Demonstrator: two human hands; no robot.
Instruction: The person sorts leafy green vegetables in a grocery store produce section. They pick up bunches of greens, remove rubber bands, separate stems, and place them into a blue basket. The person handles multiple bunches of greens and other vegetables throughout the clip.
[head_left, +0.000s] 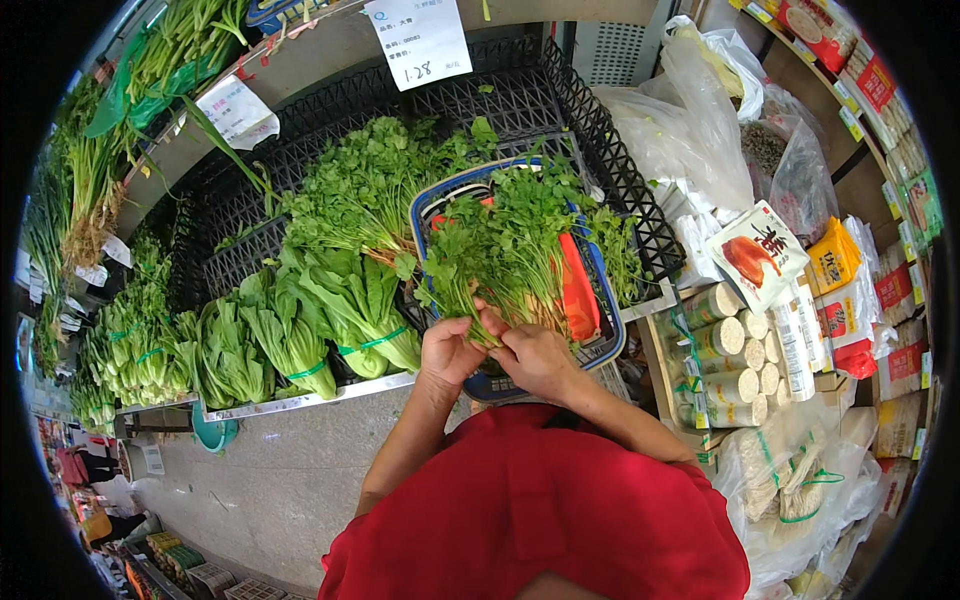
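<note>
My left hand (452, 349) and my right hand (541, 363) meet at the near side of a blue-rimmed shopping basket (618, 341). Between them they pinch the stem ends of a small bunch of coriander (451, 274), whose leaves point away from me. More coriander (536, 251) fills the basket, roots toward me, beside a red flat item (577, 292). A larger pile of coriander (349, 180) lies on the black crate shelf (517, 97) just beyond. To the left are leafy green heads (300, 330), several tied with green bands.
Packed cylindrical noodles (724, 337), a white printed food packet (757, 256) and plastic bags (667, 135) crowd the right side. A metal shelf edge (300, 399) runs along the front left. A teal basin (214, 427) sits below it. People (90, 465) are at far left.
</note>
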